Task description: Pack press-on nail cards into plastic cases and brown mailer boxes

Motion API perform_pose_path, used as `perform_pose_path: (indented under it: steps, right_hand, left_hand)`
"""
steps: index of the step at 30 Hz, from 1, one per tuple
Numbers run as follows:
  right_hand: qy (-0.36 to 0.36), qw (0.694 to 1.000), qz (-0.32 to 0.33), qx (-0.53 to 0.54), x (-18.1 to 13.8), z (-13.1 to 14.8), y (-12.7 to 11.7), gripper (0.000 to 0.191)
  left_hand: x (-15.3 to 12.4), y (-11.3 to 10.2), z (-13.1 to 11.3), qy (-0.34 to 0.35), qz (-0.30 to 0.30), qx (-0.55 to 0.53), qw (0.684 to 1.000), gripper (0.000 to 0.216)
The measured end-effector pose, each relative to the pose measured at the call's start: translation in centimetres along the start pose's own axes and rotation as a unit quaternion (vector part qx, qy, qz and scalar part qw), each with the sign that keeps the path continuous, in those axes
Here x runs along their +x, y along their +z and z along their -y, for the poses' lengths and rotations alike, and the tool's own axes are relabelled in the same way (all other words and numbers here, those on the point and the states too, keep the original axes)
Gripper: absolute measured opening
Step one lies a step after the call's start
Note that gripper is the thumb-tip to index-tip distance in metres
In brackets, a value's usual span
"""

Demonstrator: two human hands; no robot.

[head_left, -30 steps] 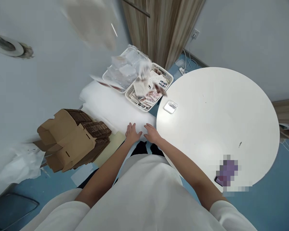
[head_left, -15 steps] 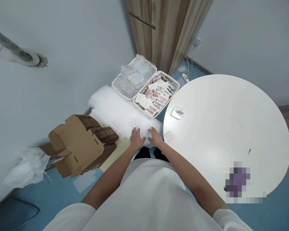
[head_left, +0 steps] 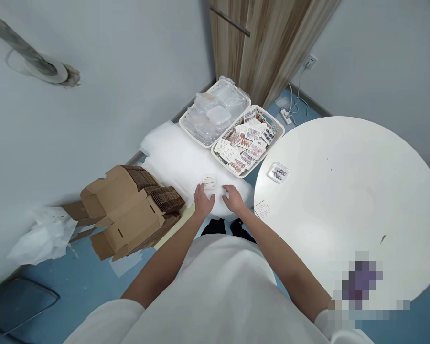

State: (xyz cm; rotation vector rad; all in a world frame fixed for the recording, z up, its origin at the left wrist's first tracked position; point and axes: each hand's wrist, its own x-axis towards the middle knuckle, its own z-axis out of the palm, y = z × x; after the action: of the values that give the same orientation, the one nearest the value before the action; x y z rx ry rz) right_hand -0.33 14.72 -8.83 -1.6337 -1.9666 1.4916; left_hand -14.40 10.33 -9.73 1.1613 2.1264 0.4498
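A small white printed card (head_left: 209,181) lies on the white foam-like sheeting (head_left: 175,153) in front of me. My left hand (head_left: 203,200) is at the card's lower left edge, fingers apart; whether the fingertips touch it I cannot tell. To the right of the card, my right hand (head_left: 233,198) hovers low over the sheeting with thumb and fingers apart and nothing between them. Beyond the hands, a white basket (head_left: 226,167) holds several cards with coloured oval pieces in rows. Another printed card (head_left: 262,209) rests at the near left edge of the round table (head_left: 344,191).
Clear plastic boxes fill a second white basket (head_left: 197,139). Flattened brown cardboard boxes (head_left: 129,210) are stacked at left. On the table sit a small clear case (head_left: 278,172) with dark pieces and a blurred-out purple item (head_left: 361,282). A power strip (head_left: 285,116) lies on the floor.
My view has shifted, so the baskets and table appear farther right. The left hand has come to the card's left edge; the right hand has moved slightly up toward the card.
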Motion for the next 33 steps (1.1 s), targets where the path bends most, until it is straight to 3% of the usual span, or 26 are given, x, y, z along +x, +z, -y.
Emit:
perform_pose_path:
  steps: [11, 18, 22, 25, 29, 33]
  right_hand:
    - [0.070, 0.970, 0.037, 0.228, 1.7, 1.4, 2.2, 0.055]
    - [-0.036, 0.990, -0.045, 0.126, -0.4, 3.4, -0.2, 0.044]
    - [-0.059, 0.984, -0.129, 0.106, -0.7, 4.6, -3.0, 0.045]
    - [-0.065, 0.982, -0.146, 0.099, -0.1, 4.8, -4.5, 0.053]
    - [-0.068, 0.983, -0.157, 0.068, -0.6, 3.3, -5.5, 0.063]
    - [-0.039, 0.972, -0.231, 0.001, -4.3, 0.1, -6.6, 0.050]
  left_hand:
    - [2.1, -1.2, 0.1, -0.050, 0.042, -0.144, 0.987, 0.046]
    - [0.5, -2.8, -2.2, 0.026, -0.008, -0.234, 0.972, 0.048]
    - [1.6, -3.5, -5.7, 0.098, 0.016, -0.271, 0.957, 0.050]
    - [3.4, -3.3, -7.9, 0.131, 0.050, -0.294, 0.945, 0.056]
    - [4.7, -2.8, -8.8, 0.145, 0.088, -0.302, 0.938, 0.060]
    - [2.8, -1.4, -7.9, 0.142, 0.106, -0.266, 0.948, 0.048]
